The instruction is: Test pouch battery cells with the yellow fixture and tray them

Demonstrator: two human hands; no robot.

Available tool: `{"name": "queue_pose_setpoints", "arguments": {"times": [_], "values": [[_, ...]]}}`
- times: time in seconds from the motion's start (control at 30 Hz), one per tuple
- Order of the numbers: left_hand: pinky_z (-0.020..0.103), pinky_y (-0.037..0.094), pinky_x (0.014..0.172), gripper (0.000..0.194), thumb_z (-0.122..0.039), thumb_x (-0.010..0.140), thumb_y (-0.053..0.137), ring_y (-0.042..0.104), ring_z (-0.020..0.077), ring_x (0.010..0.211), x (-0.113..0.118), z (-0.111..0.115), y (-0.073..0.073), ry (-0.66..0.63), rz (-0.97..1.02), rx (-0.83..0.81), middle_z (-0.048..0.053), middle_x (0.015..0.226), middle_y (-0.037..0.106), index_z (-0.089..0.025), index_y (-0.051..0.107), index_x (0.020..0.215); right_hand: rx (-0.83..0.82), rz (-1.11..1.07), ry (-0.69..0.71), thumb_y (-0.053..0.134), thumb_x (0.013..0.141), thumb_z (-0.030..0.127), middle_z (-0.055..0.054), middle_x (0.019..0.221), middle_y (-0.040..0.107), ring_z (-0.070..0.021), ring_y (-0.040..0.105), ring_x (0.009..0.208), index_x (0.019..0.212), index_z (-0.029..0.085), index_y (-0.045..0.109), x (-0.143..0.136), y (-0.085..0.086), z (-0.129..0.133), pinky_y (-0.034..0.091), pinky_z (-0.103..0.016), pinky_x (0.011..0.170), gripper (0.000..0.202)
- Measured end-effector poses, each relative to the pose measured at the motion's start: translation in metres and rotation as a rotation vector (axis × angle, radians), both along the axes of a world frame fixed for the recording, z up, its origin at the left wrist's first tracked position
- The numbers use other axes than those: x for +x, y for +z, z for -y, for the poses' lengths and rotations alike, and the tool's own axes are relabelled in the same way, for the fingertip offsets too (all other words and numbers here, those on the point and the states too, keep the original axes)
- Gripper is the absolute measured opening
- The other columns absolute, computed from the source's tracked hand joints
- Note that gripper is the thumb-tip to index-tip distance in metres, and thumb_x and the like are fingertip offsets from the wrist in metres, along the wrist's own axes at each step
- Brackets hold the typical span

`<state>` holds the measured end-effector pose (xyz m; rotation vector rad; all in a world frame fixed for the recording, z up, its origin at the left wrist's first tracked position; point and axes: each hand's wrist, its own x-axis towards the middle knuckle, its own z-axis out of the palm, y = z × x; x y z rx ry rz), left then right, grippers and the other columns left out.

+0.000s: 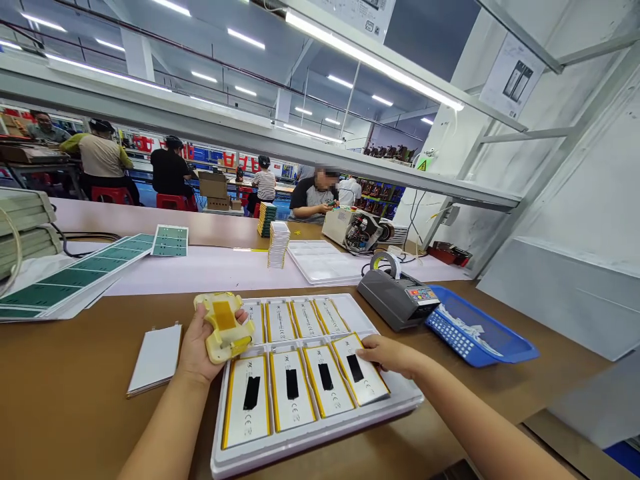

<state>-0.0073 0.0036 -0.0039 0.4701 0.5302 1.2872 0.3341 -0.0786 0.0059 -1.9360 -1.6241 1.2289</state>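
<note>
My left hand [197, 343] is closed around a pale yellow, cut-out plastic piece [223, 317] with an amber patch on its face, held over the tray's left side. My right hand [389, 353] grips the right edge of a flat pouch battery [369, 389] at the right end of the near row; it looks slightly tilted. These batteries lie in a white plastic tray [320, 437], in two rows. Each near-row battery bears a strip of black tape [292, 384]; the far-row batteries [280, 321] show none. Fingers under the right-hand battery's edge are partly hidden.
A stack of plain silvery cells [155, 357] lies left of the tray. At right stand a grey tape dispenser [395, 297] and a blue basket [457, 340] with white scraps. Behind are another white tray [325, 263], a tall white stack [279, 245] and green sheets [75, 277]. A co-worker [315, 197] sits opposite.
</note>
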Motion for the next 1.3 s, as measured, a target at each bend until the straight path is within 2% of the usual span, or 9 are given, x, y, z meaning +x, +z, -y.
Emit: {"name": "queue_pose_setpoints", "arguments": {"times": [0.13, 0.23, 0.43, 0.57, 0.63, 0.73, 0.87, 0.97, 1.3], "values": [[0.047, 0.049, 0.071, 0.057, -0.054, 0.078, 0.039, 0.061, 0.0289, 0.086, 0.005, 0.009, 0.006, -0.078, 0.065, 0.060, 0.018, 0.091, 0.065, -0.010, 0.052, 0.113, 0.107, -0.170, 0.008, 0.059, 0.065, 0.043, 0.003, 0.060, 0.046, -0.0075, 0.039, 0.053, 0.070, 0.014, 0.051, -0.012, 0.041, -0.013, 0.030, -0.020, 0.050, 0.030], [0.046, 0.048, 0.073, 0.054, -0.052, 0.079, 0.038, 0.061, 0.0278, 0.085, 0.014, 0.016, 0.013, -0.181, 0.138, 0.100, 0.015, 0.090, 0.065, -0.012, 0.053, 0.113, 0.222, -0.256, 0.058, 0.056, 0.068, 0.044, 0.002, 0.064, 0.050, -0.0079, 0.041, 0.055, 0.075, 0.015, 0.054, -0.051, 0.062, -0.043, 0.032, -0.020, 0.052, 0.030], [0.046, 0.044, 0.081, 0.046, -0.044, 0.082, 0.039, 0.060, 0.0280, 0.091, 0.021, 0.020, 0.009, -0.278, 0.172, 0.131, 0.014, 0.097, 0.065, -0.012, 0.053, 0.112, 0.342, -0.001, 0.201, 0.047, 0.079, 0.032, -0.001, 0.064, 0.056, -0.0091, 0.044, 0.054, 0.079, 0.012, 0.058, -0.162, 0.057, -0.100, 0.034, -0.021, 0.051, 0.023], [0.046, 0.043, 0.081, 0.041, -0.043, 0.081, 0.041, 0.061, 0.0274, 0.088, 0.019, 0.017, 0.003, -0.225, 0.166, 0.095, 0.011, 0.093, 0.067, -0.015, 0.057, 0.106, 0.353, 0.036, 0.328, 0.056, 0.074, 0.039, -0.003, 0.067, 0.060, -0.0114, 0.049, 0.057, 0.080, 0.014, 0.061, -0.191, 0.053, -0.099, 0.033, -0.021, 0.050, 0.026], [0.046, 0.043, 0.081, 0.042, -0.046, 0.081, 0.041, 0.061, 0.0274, 0.088, 0.018, 0.018, 0.003, -0.220, 0.187, 0.097, 0.011, 0.092, 0.067, -0.015, 0.057, 0.105, 0.422, 0.159, 0.371, 0.051, 0.077, 0.042, -0.003, 0.071, 0.062, -0.0126, 0.051, 0.061, 0.081, 0.016, 0.062, -0.183, 0.054, -0.092, 0.032, -0.022, 0.051, 0.028], [0.048, 0.043, 0.081, 0.054, -0.054, 0.078, 0.040, 0.058, 0.0303, 0.093, 0.017, 0.020, 0.006, -0.243, 0.227, 0.129, 0.015, 0.098, 0.064, -0.013, 0.053, 0.112, 0.534, 0.492, 0.270, 0.041, 0.082, 0.044, -0.005, 0.085, 0.065, -0.0159, 0.054, 0.072, 0.084, 0.020, 0.061, -0.146, 0.057, -0.088, 0.031, -0.023, 0.054, 0.031], [0.048, 0.046, 0.077, 0.059, -0.057, 0.076, 0.041, 0.059, 0.0306, 0.091, 0.016, 0.019, 0.008, -0.191, 0.223, 0.107, 0.016, 0.098, 0.063, -0.013, 0.052, 0.114, 0.434, 0.859, 0.146, 0.046, 0.080, 0.035, -0.005, 0.093, 0.064, -0.0181, 0.056, 0.081, 0.089, 0.021, 0.060, -0.074, 0.050, -0.096, 0.032, -0.024, 0.057, 0.021], [0.048, 0.048, 0.074, 0.060, -0.058, 0.075, 0.042, 0.061, 0.0304, 0.087, 0.017, 0.016, 0.007, -0.133, 0.200, 0.062, 0.016, 0.094, 0.064, -0.012, 0.053, 0.112, 0.352, 0.969, 0.144, 0.048, 0.079, 0.026, -0.008, 0.094, 0.064, -0.0201, 0.057, 0.084, 0.088, 0.019, 0.061, -0.035, 0.037, -0.100, 0.035, -0.025, 0.060, 0.018], [0.048, 0.049, 0.070, 0.063, -0.062, 0.073, 0.039, 0.062, 0.0294, 0.082, 0.017, 0.014, 0.007, -0.062, 0.090, -0.031, 0.016, 0.089, 0.065, -0.013, 0.054, 0.110, 0.366, 0.946, 0.141, 0.047, 0.077, 0.011, -0.017, 0.099, 0.062, -0.0257, 0.054, 0.097, 0.088, 0.012, 0.062, -0.021, 0.009, -0.107, 0.036, -0.033, 0.079, 0.019]]}}
